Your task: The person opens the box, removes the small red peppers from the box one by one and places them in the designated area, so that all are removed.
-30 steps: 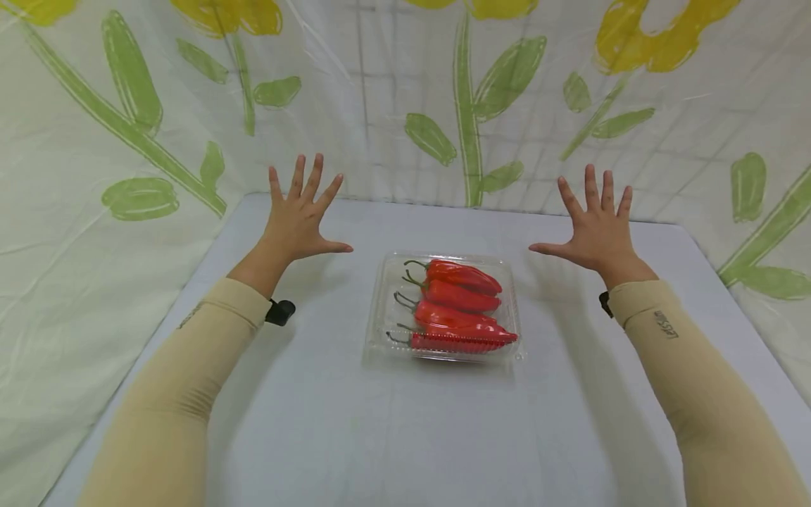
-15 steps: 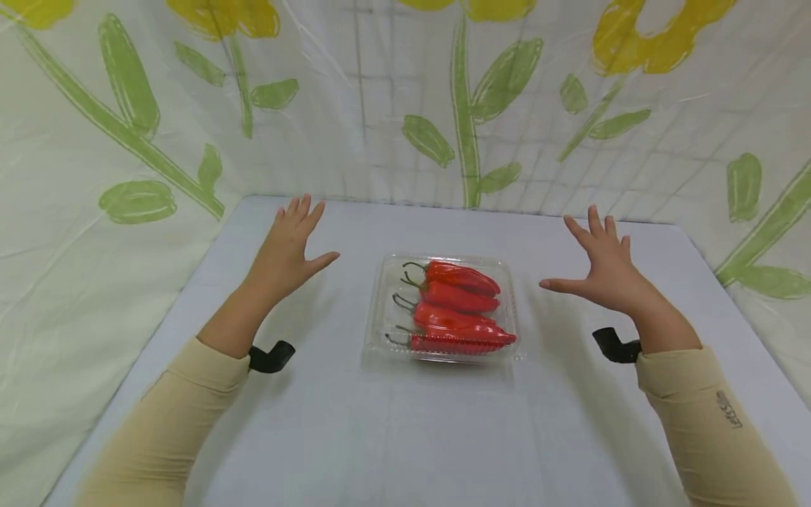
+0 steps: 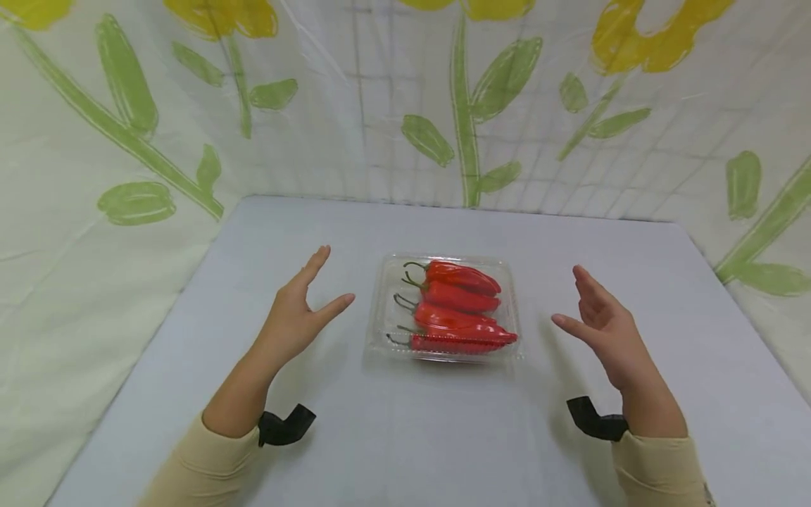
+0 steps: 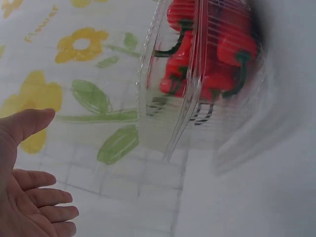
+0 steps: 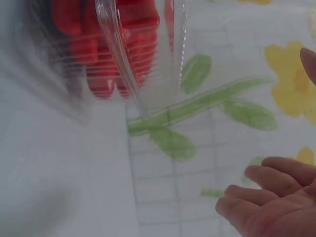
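Observation:
A clear plastic clamshell box lies on the table with its lid down. Several red peppers with green stems show through it, lying side by side. To the left of the box is my left hand, thumb apart from the fingers, holding nothing. My right hand stands at the right of the box, palm turned inward and fingers gently bent, also holding nothing. A gap separates each hand from the box. In the left wrist view the pepper stems face that side; the right wrist view shows the pepper tips.
The box rests on a white table. Behind it hangs a white curtain painted with yellow flowers and green leaves. Black wrist mounts sit at both wrists, below the beige sleeves' cuffs.
Both hands have come down and back from beyond the box to either side of it. Their spread fingers have drawn together, palms turning inward. The box has stayed put.

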`<state>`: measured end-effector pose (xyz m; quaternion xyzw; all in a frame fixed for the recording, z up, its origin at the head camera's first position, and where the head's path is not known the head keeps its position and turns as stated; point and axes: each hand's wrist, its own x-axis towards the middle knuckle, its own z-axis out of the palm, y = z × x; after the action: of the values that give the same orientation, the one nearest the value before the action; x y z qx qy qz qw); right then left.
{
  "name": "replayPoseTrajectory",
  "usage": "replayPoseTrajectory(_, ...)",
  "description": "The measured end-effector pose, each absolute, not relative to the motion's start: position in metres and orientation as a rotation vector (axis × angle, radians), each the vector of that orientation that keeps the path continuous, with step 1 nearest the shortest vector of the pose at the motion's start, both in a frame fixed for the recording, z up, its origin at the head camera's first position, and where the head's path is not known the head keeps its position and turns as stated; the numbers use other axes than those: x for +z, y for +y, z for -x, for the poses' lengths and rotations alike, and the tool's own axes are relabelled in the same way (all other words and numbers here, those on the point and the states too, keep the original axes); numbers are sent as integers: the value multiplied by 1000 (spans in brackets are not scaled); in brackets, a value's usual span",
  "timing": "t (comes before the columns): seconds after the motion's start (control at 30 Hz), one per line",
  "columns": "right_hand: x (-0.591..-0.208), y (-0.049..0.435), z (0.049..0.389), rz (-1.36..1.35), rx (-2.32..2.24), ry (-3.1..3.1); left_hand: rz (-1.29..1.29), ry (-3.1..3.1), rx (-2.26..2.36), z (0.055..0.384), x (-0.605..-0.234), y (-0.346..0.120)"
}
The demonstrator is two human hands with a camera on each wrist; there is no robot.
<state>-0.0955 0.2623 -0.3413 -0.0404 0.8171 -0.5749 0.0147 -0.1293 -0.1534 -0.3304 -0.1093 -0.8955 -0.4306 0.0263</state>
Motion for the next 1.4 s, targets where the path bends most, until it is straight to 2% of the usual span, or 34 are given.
replayPoseTrajectory(0.23, -360, 246, 80, 77, -2091, 2296, 222, -2763, -1540, 116, -343, -150)
replayPoseTrajectory(0.6, -380, 208, 79, -192, -2309, 2143, 201, -2642, -1770, 99, -364, -135)
replayPoseTrajectory(0.83, -398, 195, 80, -59, -2330, 1986, 164, -2522, -1925, 94, -381, -116)
replayPoseTrajectory(1.1, -412, 192, 81, 71, -2229, 2153, 231, -2349, -2022, 93, -404, -97)
replayPoseTrajectory(1.4, -419, 192, 76, 229, -2230, 2189, 431, -2246, -2176, 91, -419, -90)
